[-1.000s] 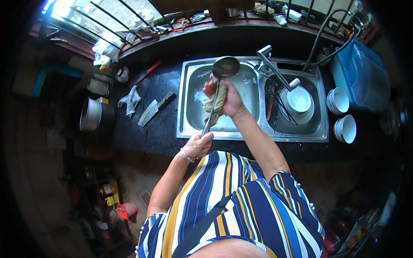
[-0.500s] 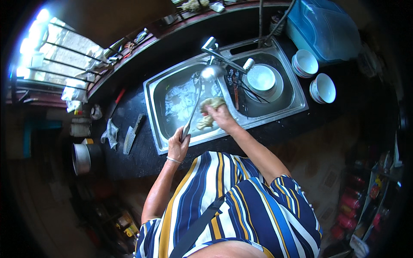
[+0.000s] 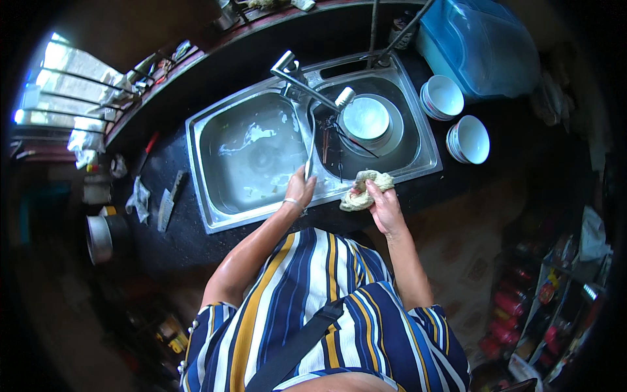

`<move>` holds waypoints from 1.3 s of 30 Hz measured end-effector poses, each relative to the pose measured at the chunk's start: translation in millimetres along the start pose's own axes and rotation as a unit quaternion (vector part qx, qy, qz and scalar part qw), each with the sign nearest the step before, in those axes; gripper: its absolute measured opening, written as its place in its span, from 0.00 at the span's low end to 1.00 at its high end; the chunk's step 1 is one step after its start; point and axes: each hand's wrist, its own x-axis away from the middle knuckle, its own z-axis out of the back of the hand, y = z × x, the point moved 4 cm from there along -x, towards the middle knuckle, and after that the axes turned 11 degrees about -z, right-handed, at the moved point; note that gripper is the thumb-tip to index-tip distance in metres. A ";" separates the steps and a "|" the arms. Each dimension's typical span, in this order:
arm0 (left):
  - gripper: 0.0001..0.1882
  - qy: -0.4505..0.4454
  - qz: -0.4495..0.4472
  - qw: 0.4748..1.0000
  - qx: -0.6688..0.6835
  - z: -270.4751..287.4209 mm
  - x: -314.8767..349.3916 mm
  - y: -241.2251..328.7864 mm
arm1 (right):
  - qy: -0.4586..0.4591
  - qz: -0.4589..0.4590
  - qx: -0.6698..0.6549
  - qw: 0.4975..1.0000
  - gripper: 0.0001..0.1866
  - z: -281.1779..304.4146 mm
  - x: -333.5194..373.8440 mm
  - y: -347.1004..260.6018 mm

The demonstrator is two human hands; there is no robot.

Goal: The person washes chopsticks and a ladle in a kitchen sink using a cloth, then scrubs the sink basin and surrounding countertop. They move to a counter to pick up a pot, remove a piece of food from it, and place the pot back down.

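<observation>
Double sink point(image 3: 215, 215) front edge: left hand point(image 3: 299, 189) fingers round ladle handle point(image 3: 307, 157), right hand point(image 3: 382, 206) gripping cloth point(image 3: 363, 189).

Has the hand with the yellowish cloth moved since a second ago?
Yes. The right hand with the cloth came out of the left basin to the sink's front rim, nearer the person.

The steel sink point(image 3: 215, 196) is silver-grey, streaked with white foam. The table point(image 3: 176, 228) around it is black. The cloth point(image 3: 366, 189) is pale yellowish-cream. The bowls point(image 3: 457, 117) are white inside with bluish rims. The big tub point(image 3: 483, 42) is translucent blue. The dress point(image 3: 326, 307) carries navy, white and mustard stripes.
</observation>
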 end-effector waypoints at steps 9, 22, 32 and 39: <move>0.25 -0.365 0.093 0.863 0.336 -54.0 16.5 67.6 | -0.046 -0.011 -0.069 0.996 0.13 -11.4 18.4 -43.9; 0.22 -0.097 0.164 0.902 -0.386 78.5 -22.5 -204.9 | -0.050 -0.005 -0.008 0.999 0.13 -62.0 49.4 -46.2; 0.20 -0.422 0.049 0.876 -0.229 -2.3 -49.5 -136.0 | 0.029 -0.040 0.031 0.998 0.16 -95.0 30.3 -3.0; 0.36 -0.218 0.180 0.877 0.390 44.3 1.3 -52.4 | -0.078 -0.041 0.134 0.987 0.23 -161.0 -32.5 33.9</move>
